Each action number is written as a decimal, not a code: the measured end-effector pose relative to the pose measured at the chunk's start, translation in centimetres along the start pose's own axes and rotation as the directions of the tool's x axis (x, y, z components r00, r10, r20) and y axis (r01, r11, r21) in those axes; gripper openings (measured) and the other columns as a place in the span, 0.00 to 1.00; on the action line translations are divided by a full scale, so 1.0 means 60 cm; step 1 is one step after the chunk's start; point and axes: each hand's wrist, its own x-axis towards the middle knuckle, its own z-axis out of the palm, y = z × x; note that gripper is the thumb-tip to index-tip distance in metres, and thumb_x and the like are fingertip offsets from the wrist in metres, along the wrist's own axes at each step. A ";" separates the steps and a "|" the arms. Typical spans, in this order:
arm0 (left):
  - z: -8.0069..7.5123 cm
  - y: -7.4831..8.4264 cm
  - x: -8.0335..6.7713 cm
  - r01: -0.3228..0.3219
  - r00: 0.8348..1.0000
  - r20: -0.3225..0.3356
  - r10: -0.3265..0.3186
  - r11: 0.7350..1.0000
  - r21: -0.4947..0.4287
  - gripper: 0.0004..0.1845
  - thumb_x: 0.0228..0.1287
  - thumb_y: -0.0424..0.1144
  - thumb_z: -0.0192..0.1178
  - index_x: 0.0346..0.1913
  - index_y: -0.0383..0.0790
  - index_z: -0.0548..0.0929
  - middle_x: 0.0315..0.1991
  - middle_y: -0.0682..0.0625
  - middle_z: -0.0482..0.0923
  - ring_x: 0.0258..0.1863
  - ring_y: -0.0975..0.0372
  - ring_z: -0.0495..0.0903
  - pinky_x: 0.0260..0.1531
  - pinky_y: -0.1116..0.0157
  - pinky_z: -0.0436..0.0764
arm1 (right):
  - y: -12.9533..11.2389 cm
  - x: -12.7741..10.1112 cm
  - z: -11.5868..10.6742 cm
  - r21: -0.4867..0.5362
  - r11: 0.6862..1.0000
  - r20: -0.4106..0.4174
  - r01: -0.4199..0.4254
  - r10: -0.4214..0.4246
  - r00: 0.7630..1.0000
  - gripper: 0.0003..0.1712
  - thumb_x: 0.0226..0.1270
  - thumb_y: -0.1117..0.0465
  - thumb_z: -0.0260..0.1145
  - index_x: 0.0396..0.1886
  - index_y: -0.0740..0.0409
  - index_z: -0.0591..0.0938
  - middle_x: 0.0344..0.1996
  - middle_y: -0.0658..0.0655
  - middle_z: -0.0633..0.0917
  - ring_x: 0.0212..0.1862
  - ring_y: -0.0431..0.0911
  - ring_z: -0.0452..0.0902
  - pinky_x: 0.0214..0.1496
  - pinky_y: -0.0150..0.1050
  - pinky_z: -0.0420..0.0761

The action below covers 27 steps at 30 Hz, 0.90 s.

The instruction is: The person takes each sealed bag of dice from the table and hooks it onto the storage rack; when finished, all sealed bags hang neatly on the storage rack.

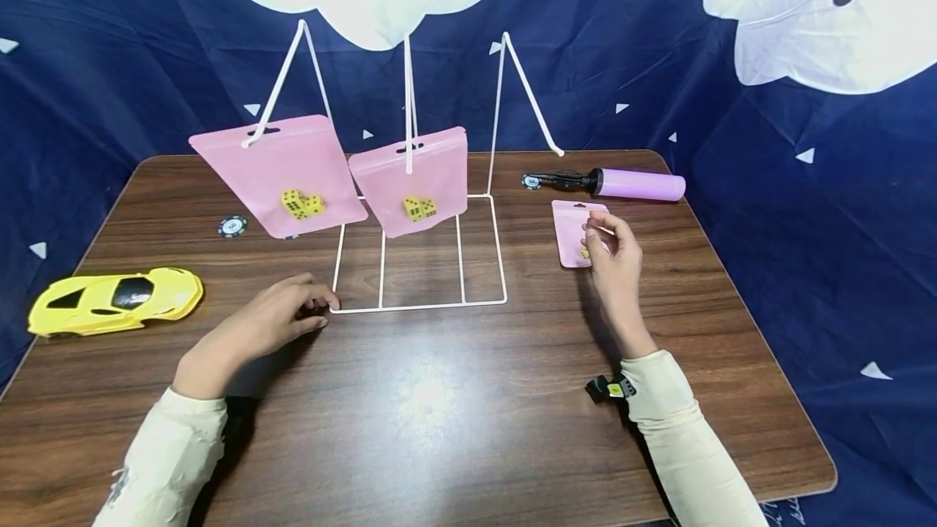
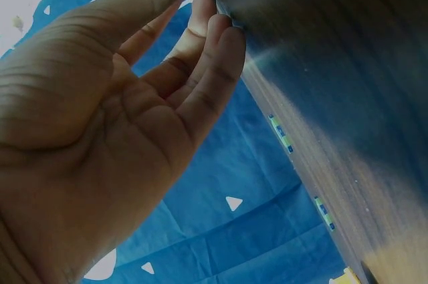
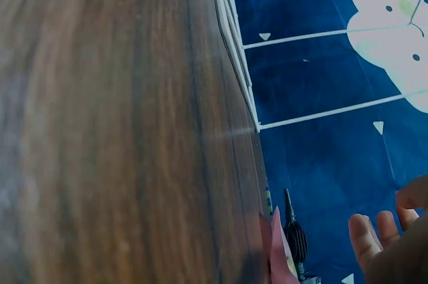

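Two pouches (image 1: 281, 173) hang on the rack (image 1: 420, 299); right hand (image 1: 615, 263) pinches the third pouch (image 1: 571, 226); left hand (image 1: 281, 320) rests open.

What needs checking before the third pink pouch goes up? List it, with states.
1. Third rack hook free: ok.
2. Small pink pouch flat on the table beneath the right hand: ok.
3. Right hand grips the pouch: cannot tell; fingers are curled over it.
4. Left hand touches the wire rack base corner: ok.
5. Two hung pouches hold dice: ok.
6. Hang hole in the small pouch visible: ok.
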 end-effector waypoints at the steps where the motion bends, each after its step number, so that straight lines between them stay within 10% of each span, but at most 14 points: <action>1: 0.001 -0.002 0.000 -0.006 1.000 -0.004 0.005 1.000 -0.001 0.12 0.62 0.27 0.77 0.45 0.43 0.87 0.35 0.53 0.75 0.34 0.61 0.76 0.35 0.57 0.77 | 0.001 0.001 -0.002 -0.006 1.000 -0.005 -0.010 0.010 1.000 0.15 0.78 0.79 0.58 0.60 0.78 0.80 0.52 0.63 0.83 0.53 0.44 0.82 0.52 0.28 0.82; 13: -0.008 0.014 0.003 0.031 0.999 0.031 -0.031 1.000 0.003 0.12 0.61 0.27 0.76 0.45 0.42 0.88 0.36 0.53 0.77 0.35 0.60 0.78 0.36 0.55 0.79 | 0.004 0.022 -0.040 -0.166 0.986 -0.037 0.020 -0.027 0.999 0.14 0.77 0.78 0.61 0.57 0.77 0.82 0.43 0.61 0.85 0.42 0.34 0.79 0.50 0.25 0.78; 20: 0.046 -0.083 -0.011 0.013 1.000 -0.007 -0.013 0.999 0.033 0.18 0.60 0.31 0.80 0.48 0.54 0.88 0.38 0.59 0.76 0.36 0.67 0.77 0.38 0.63 0.79 | 0.006 0.035 -0.070 -0.191 0.980 -0.081 -0.048 0.033 0.996 0.15 0.74 0.79 0.61 0.57 0.77 0.83 0.42 0.57 0.86 0.42 0.35 0.79 0.48 0.24 0.78; 27: 0.058 -0.107 -0.018 -0.002 1.000 -0.002 0.002 0.998 0.060 0.18 0.62 0.32 0.79 0.50 0.55 0.88 0.41 0.59 0.78 0.39 0.67 0.80 0.40 0.61 0.82 | 0.012 0.050 -0.104 -0.172 0.979 -0.147 -0.111 0.086 0.985 0.16 0.72 0.81 0.60 0.57 0.76 0.83 0.39 0.51 0.84 0.41 0.36 0.80 0.44 0.23 0.79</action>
